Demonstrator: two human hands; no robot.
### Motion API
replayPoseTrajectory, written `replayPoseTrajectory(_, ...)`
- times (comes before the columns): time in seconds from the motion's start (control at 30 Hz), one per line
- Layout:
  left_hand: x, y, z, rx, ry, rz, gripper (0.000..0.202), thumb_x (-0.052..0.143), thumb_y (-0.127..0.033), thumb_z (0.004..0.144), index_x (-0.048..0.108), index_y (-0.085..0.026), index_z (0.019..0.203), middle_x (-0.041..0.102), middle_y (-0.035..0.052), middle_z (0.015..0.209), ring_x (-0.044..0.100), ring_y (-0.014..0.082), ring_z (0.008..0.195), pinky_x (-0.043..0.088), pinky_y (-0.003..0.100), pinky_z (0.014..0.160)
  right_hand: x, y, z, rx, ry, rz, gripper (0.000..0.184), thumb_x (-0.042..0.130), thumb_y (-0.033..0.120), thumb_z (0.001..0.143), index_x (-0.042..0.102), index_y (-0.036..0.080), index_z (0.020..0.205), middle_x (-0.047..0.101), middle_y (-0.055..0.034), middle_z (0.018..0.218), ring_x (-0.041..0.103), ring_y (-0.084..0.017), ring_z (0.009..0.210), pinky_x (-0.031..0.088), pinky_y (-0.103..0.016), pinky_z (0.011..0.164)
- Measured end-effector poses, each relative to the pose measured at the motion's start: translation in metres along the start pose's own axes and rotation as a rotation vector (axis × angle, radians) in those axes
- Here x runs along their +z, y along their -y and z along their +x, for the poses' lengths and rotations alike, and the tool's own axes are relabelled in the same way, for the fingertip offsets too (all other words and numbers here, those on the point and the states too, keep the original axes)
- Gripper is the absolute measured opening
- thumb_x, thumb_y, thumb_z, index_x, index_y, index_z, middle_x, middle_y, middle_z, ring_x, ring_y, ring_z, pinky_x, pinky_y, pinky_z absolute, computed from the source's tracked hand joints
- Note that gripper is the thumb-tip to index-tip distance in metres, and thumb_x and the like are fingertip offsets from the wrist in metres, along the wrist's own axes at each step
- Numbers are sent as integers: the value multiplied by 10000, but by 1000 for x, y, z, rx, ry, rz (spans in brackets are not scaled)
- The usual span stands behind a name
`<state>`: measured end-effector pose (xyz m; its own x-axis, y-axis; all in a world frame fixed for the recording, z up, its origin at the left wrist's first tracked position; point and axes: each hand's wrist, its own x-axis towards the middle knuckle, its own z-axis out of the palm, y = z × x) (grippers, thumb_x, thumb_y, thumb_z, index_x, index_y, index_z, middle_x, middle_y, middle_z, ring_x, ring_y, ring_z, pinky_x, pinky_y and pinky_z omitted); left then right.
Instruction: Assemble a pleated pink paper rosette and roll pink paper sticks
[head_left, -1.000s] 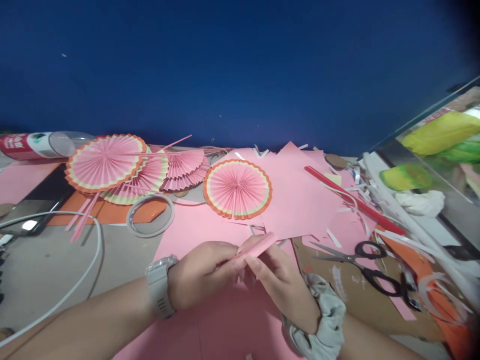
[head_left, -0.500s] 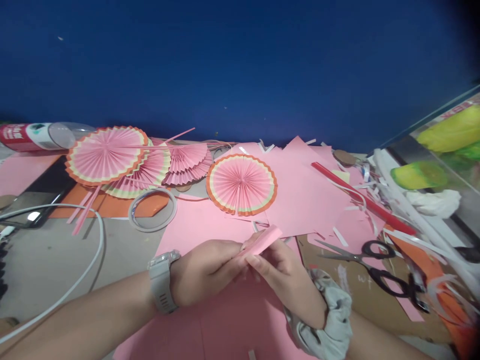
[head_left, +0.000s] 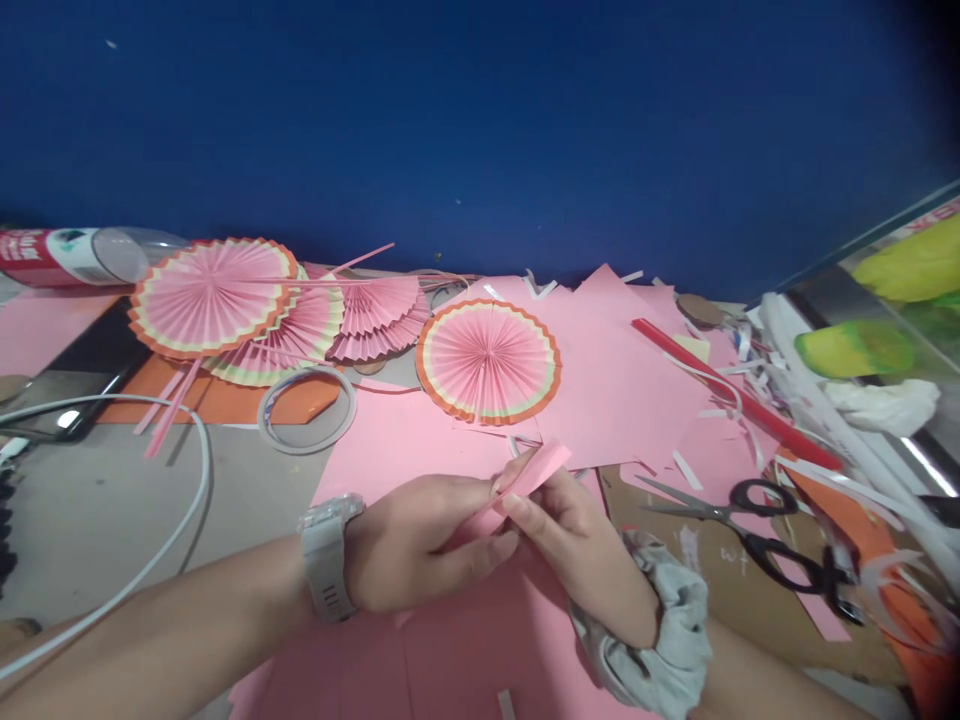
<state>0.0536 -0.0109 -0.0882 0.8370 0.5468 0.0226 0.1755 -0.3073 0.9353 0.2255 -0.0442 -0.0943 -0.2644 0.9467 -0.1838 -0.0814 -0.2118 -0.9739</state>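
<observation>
My left hand (head_left: 424, 545), with a grey watch on its wrist, and my right hand (head_left: 577, 545), with a grey scrunchie on its wrist, meet over a pink sheet. Both pinch a folded pink paper strip (head_left: 536, 470) whose free end sticks up to the right. A round pleated pink fan with orange and yellow rim (head_left: 487, 360) lies just beyond the hands. More pleated fans (head_left: 214, 300) are stacked at the back left.
Black-handled scissors (head_left: 739, 530) lie to the right on cardboard. A tape ring (head_left: 306, 410) and a white cable (head_left: 169, 520) sit to the left. A red rod (head_left: 731, 395), paper scraps and a lying can (head_left: 71, 257) are around. A blue wall stands behind.
The strip's free end has risen and tilted up to the right. My left fingers have slid along under the paper. The view has shifted slightly.
</observation>
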Motion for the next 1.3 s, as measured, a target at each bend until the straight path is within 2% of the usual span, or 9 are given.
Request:
replayPoseTrajectory(0.17,1,3,0,-36,10,11,142,374,-171,905,498,-137,844,508,4,769,455,108,696,404,214,673,-1,-2,1,40,11,0,218,571,394,849,528,182,837,503,49,647,453,-57,513,381,-195,487)
replayPoseTrajectory(0.4,1,-1,4,-47,-7,-41,194,360,-70,875,537,-139,912,594,21,892,531,117,799,417,220,756,-2,-3,2,26,-9,-20,224,554,382,862,510,166,823,486,52,635,433,-52,497,364,-205,483)
replayPoseTrajectory(0.67,0,-3,5,-39,-35,-54,277,284,-126,935,526,-155,804,505,-19,731,460,87,686,386,193,679,-3,-4,5,9,-25,-16,188,545,349,877,508,178,808,515,48,588,444,-70,486,369,-225,475)
replayPoseTrajectory(0.8,-1,-2,5,-83,-31,-90,284,273,-160,949,524,-157,815,501,-13,730,461,90,680,401,200,682,-3,-6,4,2,-35,53,176,548,349,876,514,183,832,539,52,590,480,-75,488,398,-231,490)
replayPoseTrajectory(0.93,-1,-1,4,-68,-25,-173,314,242,-184,963,497,-153,783,511,0,753,485,96,724,412,217,741,-3,-8,3,-5,-74,66,193,554,354,872,501,187,791,519,65,550,493,-79,471,404,-235,489)
replayPoseTrajectory(1.1,-1,-1,3,-60,-9,-119,327,228,-220,972,518,-162,834,490,-6,735,459,98,684,407,225,698,-3,-5,3,24,-83,20,218,559,380,861,482,192,781,493,67,516,482,-93,459,401,-247,481)
replayPoseTrajectory(1.3,-1,-3,4,-52,-20,-92,339,228,-234,970,516,-153,810,496,-5,723,449,96,667,403,219,675,-3,-6,3,41,-120,-23,229,565,388,857,483,190,776,469,82,489,446,-73,429,378,-228,463)
